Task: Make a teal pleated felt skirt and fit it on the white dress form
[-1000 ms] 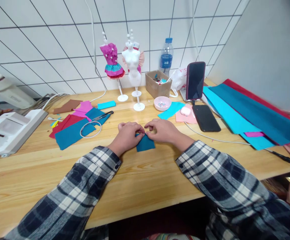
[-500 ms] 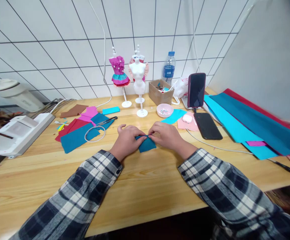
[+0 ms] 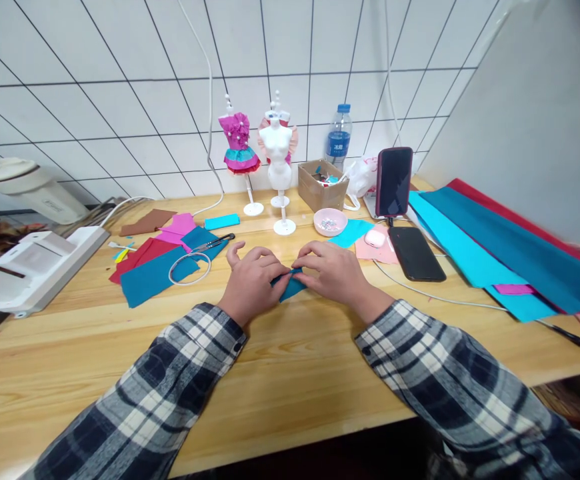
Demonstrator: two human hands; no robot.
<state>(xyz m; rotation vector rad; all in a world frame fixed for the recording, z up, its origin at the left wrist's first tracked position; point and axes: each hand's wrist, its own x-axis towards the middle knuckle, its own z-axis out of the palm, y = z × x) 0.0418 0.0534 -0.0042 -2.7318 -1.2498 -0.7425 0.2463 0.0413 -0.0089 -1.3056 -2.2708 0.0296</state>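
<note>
Worktop (image 3: 290, 387): under left hand (image 3: 255, 280) and right hand (image 3: 333, 270), likely supporting close two-handed work.
Cardboard box (image 3: 314, 192): beyond the grip; holds jumbled bits (image 3: 328, 179), mostly indistinct.
Grip: both hands pinch one teal piece (image 3: 291, 289), apparently to control its edge.
Pink bowl (image 3: 330, 233): beyond the right hand, perhaps for easy reach; holds tiny pale pieces (image 3: 329, 224).
Teal piece: between the hands, partly hidden.
</note>
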